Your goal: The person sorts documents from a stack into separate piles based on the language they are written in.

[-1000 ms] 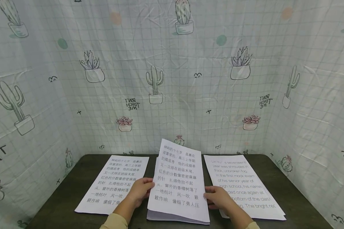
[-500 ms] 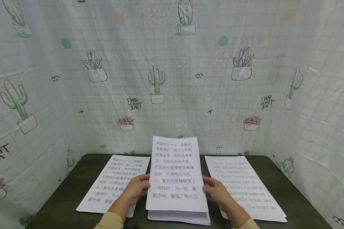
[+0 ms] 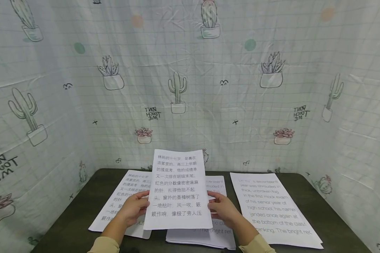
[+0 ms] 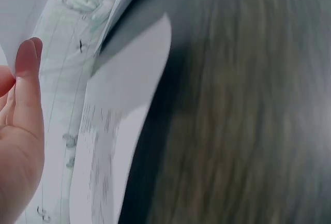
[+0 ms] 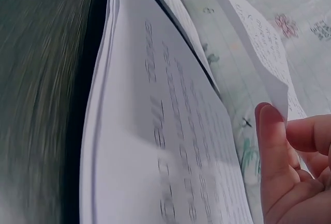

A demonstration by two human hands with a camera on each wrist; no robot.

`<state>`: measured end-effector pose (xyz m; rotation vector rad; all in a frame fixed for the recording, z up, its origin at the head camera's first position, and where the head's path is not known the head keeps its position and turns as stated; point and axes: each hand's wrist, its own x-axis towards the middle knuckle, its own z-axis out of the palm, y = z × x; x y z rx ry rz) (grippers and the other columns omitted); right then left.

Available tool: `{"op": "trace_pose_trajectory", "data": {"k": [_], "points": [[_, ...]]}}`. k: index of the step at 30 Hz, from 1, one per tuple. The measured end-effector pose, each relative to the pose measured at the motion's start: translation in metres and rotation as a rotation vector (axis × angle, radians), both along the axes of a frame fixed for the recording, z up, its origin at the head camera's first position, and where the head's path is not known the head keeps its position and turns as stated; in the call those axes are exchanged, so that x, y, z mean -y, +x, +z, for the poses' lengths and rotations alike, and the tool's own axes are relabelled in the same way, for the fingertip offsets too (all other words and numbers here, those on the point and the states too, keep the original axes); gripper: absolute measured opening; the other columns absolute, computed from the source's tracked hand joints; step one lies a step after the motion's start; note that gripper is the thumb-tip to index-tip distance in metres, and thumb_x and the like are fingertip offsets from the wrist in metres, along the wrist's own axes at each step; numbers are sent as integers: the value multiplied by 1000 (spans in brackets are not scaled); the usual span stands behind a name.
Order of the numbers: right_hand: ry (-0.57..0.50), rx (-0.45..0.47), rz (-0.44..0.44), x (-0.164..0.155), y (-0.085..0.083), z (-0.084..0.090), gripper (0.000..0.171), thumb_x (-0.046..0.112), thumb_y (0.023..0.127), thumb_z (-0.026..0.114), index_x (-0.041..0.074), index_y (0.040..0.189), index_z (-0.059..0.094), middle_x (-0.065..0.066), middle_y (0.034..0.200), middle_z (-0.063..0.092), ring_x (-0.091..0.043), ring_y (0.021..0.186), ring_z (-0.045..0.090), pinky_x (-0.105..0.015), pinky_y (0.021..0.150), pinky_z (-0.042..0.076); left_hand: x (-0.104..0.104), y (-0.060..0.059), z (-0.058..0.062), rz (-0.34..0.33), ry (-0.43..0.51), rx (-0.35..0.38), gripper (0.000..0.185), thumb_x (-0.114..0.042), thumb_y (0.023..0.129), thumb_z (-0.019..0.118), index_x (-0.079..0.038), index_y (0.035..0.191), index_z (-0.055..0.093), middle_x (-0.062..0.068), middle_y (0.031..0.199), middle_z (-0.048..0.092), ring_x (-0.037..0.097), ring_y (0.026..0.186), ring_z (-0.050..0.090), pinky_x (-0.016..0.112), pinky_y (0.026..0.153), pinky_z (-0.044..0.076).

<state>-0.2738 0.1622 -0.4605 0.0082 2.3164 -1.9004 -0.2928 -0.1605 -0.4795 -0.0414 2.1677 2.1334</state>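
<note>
I hold a white sheet printed with Chinese text (image 3: 177, 189) upright above the dark table (image 3: 332, 214). My left hand (image 3: 136, 207) pinches its left edge and my right hand (image 3: 220, 207) pinches its right edge. Below it lies the middle stack (image 3: 216, 235), whose top page shows English text. In the left wrist view my fingers (image 4: 23, 110) sit beside the curved sheet (image 4: 129, 79). From the right wrist camera, my fingertips (image 5: 276, 157) hold the raised sheet (image 5: 258, 43) over the stack (image 5: 155, 146).
A pile of Chinese-text pages (image 3: 117, 203) lies at the left of the table. An English-text pile (image 3: 272, 207) lies at the right. A cactus-print cloth (image 3: 190, 88) walls in the table at the back and both sides.
The Chinese-text sheet has risen off the middle stack and shifted left with both hands. The English page beneath it now shows.
</note>
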Motion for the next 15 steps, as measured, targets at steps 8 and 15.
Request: {"op": "trace_pose_trajectory", "data": {"k": [8,15], "points": [[-15,17,57,28,-5,-2,59,1,87,58,-2,145,43,-11,104,57,-19,84,64,-31,69,55,27,5,-1,59,-12,17,54,3,87,53,9,140,45,10,107,71,15,84,68,29,71,57],[-40,20,74,52,-9,-8,59,1,87,57,0,144,44,-10,102,56,-18,83,63,-29,67,56,49,6,1,88,-31,10,50,2,90,52,11,139,44,3,97,72,12,81,68,26,68,57]]}}
